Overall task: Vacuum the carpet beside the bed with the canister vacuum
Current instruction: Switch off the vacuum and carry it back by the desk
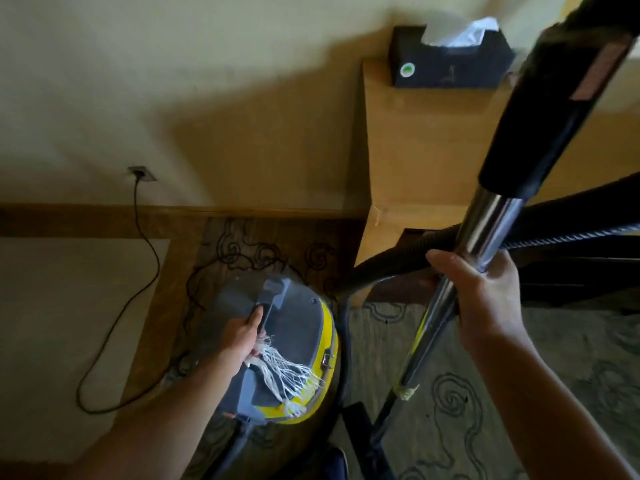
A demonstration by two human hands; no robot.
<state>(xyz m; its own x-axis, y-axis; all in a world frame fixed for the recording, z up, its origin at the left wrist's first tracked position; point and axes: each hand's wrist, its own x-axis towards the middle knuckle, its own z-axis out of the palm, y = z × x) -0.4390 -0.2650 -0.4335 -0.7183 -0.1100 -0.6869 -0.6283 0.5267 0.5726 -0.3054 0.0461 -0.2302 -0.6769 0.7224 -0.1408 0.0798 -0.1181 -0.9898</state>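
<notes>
You had the canister (277, 344) by its top handle (268, 303), your left hand (242, 336) curled round the grip, and your right hand (485, 299) wrapped round the metal wand (485, 223), which rose steeply toward the upper right. The step looked like repositioning the vacuum before a pass, so you did well to lift or drag it straight by the handle and keep the wand upright and clear of the wooden cabinet (426, 140) and its tissue box (450, 57). You needed to watch the cord (138, 244) running from the wall socket (141, 173) and pooling behind the canister, and the hose (415, 251) looping just beside it; either could snag. The carpet (519, 393) lay directly under your right forearm, to the right of the canister and below both hands.
</notes>
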